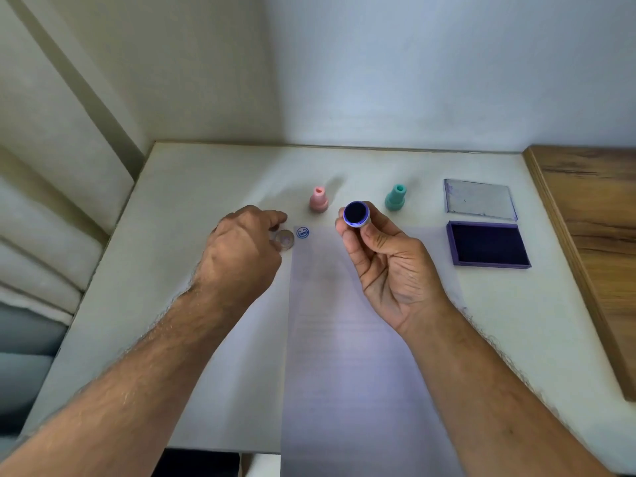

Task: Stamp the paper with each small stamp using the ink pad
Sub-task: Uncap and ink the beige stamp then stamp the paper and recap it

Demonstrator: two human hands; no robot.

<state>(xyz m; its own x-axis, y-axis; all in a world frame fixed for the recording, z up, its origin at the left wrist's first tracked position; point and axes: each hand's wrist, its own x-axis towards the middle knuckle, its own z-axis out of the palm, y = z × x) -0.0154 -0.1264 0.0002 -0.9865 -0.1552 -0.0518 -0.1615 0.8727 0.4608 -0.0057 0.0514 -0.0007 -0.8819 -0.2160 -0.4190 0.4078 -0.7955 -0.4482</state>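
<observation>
My right hand [382, 256] holds a small stamp [357, 213] above the paper, its round dark-inked face turned up toward me. My left hand [241, 249] rests at the paper's left edge, fingers curled round a small clear round cap [284, 239]. The white paper [354, 339] lies in the middle of the table and carries one blue round print [303, 232] near its top left corner. A pink stamp [318, 200] and a teal stamp [395, 197] stand upright behind the paper. The open purple ink pad [488, 244] sits to the right.
The ink pad's clear lid [478, 200] lies behind the pad. A wooden board [592, 215] borders the white table [179, 208] on the right. Walls close off the back, and a cushioned surface runs along the left edge.
</observation>
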